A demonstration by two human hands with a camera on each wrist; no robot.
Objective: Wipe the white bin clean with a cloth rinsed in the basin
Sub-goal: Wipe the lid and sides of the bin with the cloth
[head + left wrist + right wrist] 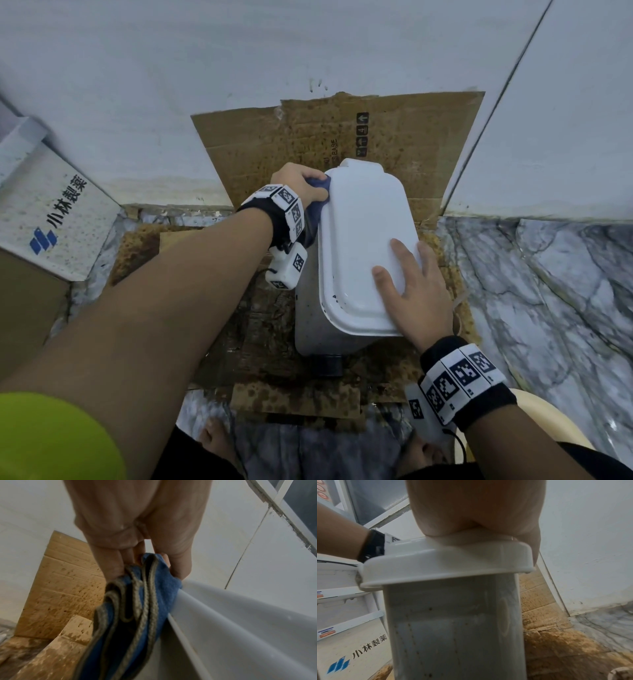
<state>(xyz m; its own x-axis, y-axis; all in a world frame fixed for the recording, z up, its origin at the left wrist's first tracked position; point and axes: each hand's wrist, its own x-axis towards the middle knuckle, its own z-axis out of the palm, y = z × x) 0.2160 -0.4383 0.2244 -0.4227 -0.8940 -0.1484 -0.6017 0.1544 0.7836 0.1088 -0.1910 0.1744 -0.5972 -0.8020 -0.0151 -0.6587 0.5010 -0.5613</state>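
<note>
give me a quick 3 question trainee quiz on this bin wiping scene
1. True or false: the right hand lies flat on the bin lid.
2. Which hand holds the blue cloth? A) left B) right C) neither
3. Fill in: the white bin stands on stained ____.

Key: 1 true. 2 A, the left hand presses the cloth against the lid's left edge. 3 cardboard.

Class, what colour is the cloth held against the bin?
Blue cloth, with tan stitched edging; left wrist view shows it best.
</note>
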